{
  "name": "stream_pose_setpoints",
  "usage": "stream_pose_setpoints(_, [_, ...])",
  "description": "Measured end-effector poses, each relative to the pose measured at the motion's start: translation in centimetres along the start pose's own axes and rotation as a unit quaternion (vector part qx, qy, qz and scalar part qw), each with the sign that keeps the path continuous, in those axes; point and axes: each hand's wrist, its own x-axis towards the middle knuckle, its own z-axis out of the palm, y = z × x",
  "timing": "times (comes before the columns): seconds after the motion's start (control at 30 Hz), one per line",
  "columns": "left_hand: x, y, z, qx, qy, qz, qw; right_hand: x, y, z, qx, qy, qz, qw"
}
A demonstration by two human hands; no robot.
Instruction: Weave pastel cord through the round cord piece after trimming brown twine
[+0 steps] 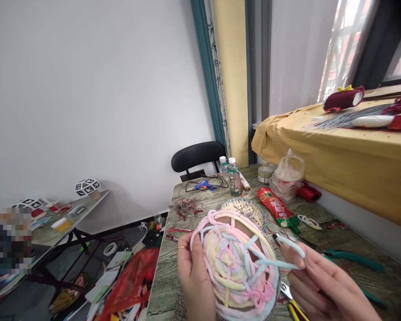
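Observation:
My left hand (195,272) grips the left rim of a round pastel weaving (227,258), thumb on its face. Pink, yellow and pale blue plush yarn winds around its centre, with brown gaps near the upper right rim. A pale blue strand of yarn (280,264) runs from the weaving's right side to my right hand (321,272), which pinches it between thumb and fingers. The strand loops up over the fingertips. Beneath the right hand lie yellow-and-black handled pliers or scissors (296,307), partly hidden. Teal-handled pliers (357,258) rest to the right.
Behind the weaving are a woven round basket base (245,207), a red pouch (276,207), bottles (234,176) and a blue glue gun (203,184). A black chair (198,156) stands beyond the table. At right, a raised yellow-clothed surface (321,147) holds yarn and wires.

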Motion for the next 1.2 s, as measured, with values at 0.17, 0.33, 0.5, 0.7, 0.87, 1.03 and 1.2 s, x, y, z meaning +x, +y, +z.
stream_pose_setpoints(0.17, [-0.4, 0.4, 0.3, -0.005, 0.026, 0.013, 1.0, 0.1, -0.1, -1.1, -0.091, 0.055, -0.086, 0.991])
stream_pose_setpoints(0.33, [-1.0, -1.3, 0.2, -0.019, -0.01, -0.033, 0.999, 0.2, -0.2, 0.2, -0.123, 0.089, -0.123, 0.981])
stream_pose_setpoints(0.5, [-0.9, -3.2, -0.8, 0.127, -0.181, -0.036, 0.975, 0.9, -2.2, 0.6, -0.102, 0.105, -0.117, 0.982])
stream_pose_setpoints(0.7, [-1.3, 0.9, 0.0, 0.171, -0.377, 0.244, 0.877, 0.7, -3.1, -0.6, -0.1, 0.005, 0.058, 0.993])
stream_pose_setpoints(0.87, [-2.0, 3.8, 1.3, 0.19, -0.545, 0.084, 0.812, 0.4, -2.7, -0.2, -0.097, -0.048, 0.093, 0.99])
stream_pose_setpoints(1.03, [-2.7, 2.2, 1.3, 0.249, -0.52, 0.11, 0.809, 0.4, -2.0, 0.4, -0.084, -0.057, 0.087, 0.991])
stream_pose_setpoints(1.2, [-2.8, -0.3, 1.2, 0.28, -0.477, 0.213, 0.806, 0.5, -1.0, -0.2, -0.14, -0.037, 0.052, 0.988])
